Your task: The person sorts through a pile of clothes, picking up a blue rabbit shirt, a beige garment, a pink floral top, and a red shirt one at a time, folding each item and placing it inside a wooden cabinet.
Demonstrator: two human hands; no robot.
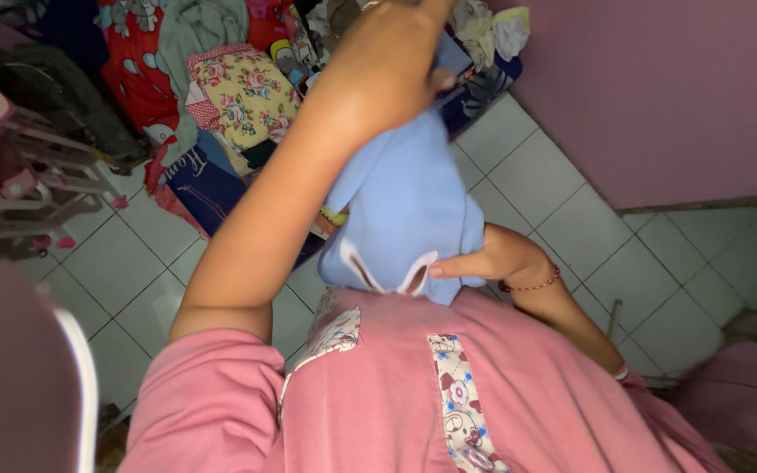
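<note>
Nearest the camera is the person's own pink top, with a patterned trim strip running down its front. Just above it hangs a light blue garment, held upright in the air between the two hands, apart from the floor and the clothes pile beyond.

The right hand, a thin bracelet at its wrist, pinches the lower edge of the blue cloth between thumb and fingertips, just beside the white-edged openings at the bottom. The left hand is raised higher and farther out, fingers closed around the top of the same garment, so the cloth hangs stretched between the two grips. Holding it top and bottom like this keeps the fabric flat and straight, which looks like a way of lining up its edges.

Under the hands lies a white tiled floor with dark grout lines. To the right a pink wall meets the tiles. On the far side, spread on the floor, is a heap of clothes: a floral yellow piece, a red cartoon-print piece, grey-green fabric and something dark blue. At the far left stands a pale wire rack, partly in shadow. The room is dim and its near left corner is blocked by a blurred dark shape.
</note>
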